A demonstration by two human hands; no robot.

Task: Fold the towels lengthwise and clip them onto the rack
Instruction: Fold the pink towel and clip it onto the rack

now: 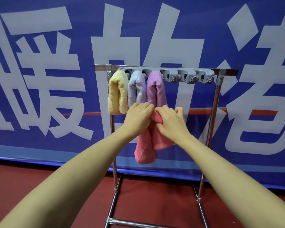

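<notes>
Blue banner (39, 79) behind rack (215, 102) — left hand (138, 118) and right hand (170, 122) both grip pink towel (145, 148); three towels (136, 89) clipped just above.

Bright even lighting, soft faint shadows, slight overall softness, wide-angle bending toward the edges, no strong glare

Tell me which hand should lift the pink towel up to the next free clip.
Probably the right hand. Both hands hold the folded pink terry towel, but the right one sits nearer the first free clip on the grey plastic clip bar, just right of the purple towel. The left hand sits below the clipped towels.
</notes>
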